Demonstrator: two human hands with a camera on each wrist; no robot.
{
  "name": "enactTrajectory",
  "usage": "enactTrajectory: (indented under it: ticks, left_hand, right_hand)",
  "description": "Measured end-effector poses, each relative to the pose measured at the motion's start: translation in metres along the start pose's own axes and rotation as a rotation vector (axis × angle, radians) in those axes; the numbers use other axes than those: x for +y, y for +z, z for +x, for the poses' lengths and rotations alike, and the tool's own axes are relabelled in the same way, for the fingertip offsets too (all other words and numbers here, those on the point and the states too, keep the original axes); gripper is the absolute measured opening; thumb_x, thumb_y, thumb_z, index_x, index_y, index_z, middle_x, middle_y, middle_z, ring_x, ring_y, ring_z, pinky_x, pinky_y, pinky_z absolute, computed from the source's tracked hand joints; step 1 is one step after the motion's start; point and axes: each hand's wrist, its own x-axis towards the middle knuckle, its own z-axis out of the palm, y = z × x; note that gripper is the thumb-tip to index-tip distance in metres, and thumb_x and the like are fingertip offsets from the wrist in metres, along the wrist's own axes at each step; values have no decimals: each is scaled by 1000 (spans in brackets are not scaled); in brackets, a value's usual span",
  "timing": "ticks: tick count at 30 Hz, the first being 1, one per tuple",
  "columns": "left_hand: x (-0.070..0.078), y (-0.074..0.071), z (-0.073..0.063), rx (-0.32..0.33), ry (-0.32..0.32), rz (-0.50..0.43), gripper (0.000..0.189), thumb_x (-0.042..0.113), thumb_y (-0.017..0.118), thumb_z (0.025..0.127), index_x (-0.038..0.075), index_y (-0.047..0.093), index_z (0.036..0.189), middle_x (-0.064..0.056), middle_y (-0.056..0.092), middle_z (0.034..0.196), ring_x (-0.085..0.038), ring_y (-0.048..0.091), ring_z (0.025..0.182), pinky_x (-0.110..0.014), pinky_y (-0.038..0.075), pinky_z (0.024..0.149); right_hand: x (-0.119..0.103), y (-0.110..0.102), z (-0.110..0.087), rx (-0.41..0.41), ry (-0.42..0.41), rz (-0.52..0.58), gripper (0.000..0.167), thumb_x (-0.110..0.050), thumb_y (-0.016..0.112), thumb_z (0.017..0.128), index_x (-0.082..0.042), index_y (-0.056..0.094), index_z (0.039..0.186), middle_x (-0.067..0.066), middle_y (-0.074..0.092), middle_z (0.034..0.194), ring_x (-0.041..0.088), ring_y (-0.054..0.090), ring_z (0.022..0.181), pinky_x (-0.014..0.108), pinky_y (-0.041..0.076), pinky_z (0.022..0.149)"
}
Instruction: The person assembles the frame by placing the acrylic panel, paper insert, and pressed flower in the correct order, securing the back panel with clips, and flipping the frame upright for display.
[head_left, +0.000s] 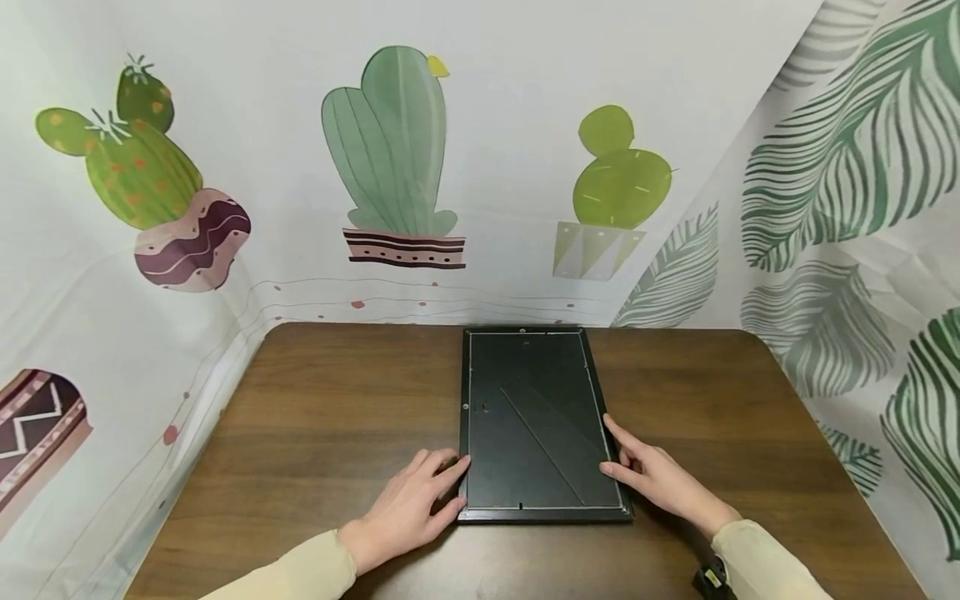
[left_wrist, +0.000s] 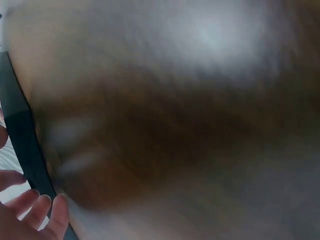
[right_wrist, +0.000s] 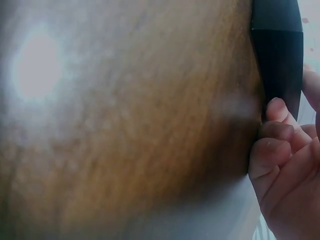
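Observation:
A black picture frame lies back side up on the brown wooden table. Its backing board shows a diagonal seam, and thin light lines run along the rim. My left hand grips the frame's lower left edge, with thumb and index finger at the rim. In the left wrist view several fingertips press the dark side of the frame. On the opposite edge, a bit higher, my right hand holds the frame, thumb over the rim. The right wrist view has its other fingers curled against the frame's side.
Behind the table hangs a white cloth printed with cacti, and leaf-patterned cloth covers the right side. The frame's far end reaches the table's back edge. A black strap with a small device is at the right wrist.

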Motion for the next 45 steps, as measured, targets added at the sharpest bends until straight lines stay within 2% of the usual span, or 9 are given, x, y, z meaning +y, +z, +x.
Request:
enactTrajectory:
  ticks: [7,13,17,24,30,33,37,41,45]
  left_hand:
    - [-5,3,4,-46,65,93,44,28,70,99,14,67,141,-6,63,131,-18,57,101,-29,50,53]
    - [-3,1,11,-61,127,195,50,3,70,89,14,67,138,-5,64,117,-20,57,90,-26,47,48]
    - [-2,-3,14,-80,115,165,54,-3,68,85,11,68,137,-6,64,111,-19,60,89,-26,49,53]
    - [-4,-8,16,-93,96,102,52,-4,64,88,11,69,137,-5,63,110,-19,62,94,-24,48,54]
    - [-14,-8,21,-79,13,-33,44,1,67,93,16,72,134,-4,64,118,-16,65,97,-19,46,54]
    - [-27,-12,34,-65,-42,-85,43,3,67,95,12,69,137,-7,63,122,-13,63,83,-16,45,53]
    - [-53,-17,68,-6,-135,-64,40,9,67,99,6,66,139,-10,64,122,-14,63,75,-24,53,56]
    - [-74,-14,101,14,-211,-30,38,16,68,101,5,67,137,-10,64,124,-21,70,89,-40,60,70]
    - [-79,-6,124,-67,-242,-33,46,23,70,101,2,63,142,-13,61,133,-26,69,106,-46,60,80]
  right_hand:
    - [0,-1,0,-4,3,-2,76,-29,72,100,-1,35,160,-14,45,76,-3,37,58,21,38,54]
    - [1,1,0,10,-12,-9,76,-28,72,100,-1,36,160,-16,45,75,-3,38,58,21,38,54]
    - [1,2,1,10,-19,-8,76,-28,72,100,0,34,160,-17,45,74,-4,37,58,21,39,54]
    - [-2,2,0,39,-36,-18,75,-24,72,100,1,34,160,-16,44,75,-4,36,57,22,38,53]
    - [-7,3,-2,27,-9,-2,74,-24,71,101,-1,33,160,-15,48,78,-4,39,57,21,37,51]
    - [-9,1,1,14,-20,18,73,-22,70,101,0,32,159,-14,50,78,-3,41,58,22,39,51]
    - [-8,-5,10,14,11,28,73,-23,70,101,1,31,158,-10,53,78,-1,44,60,23,41,55]
    - [-3,-10,23,7,78,11,78,-30,70,102,1,28,160,-8,55,78,1,45,63,24,41,58]
    - [0,-12,35,-4,104,-14,82,-34,70,101,2,28,161,-7,55,78,3,47,65,24,42,61]
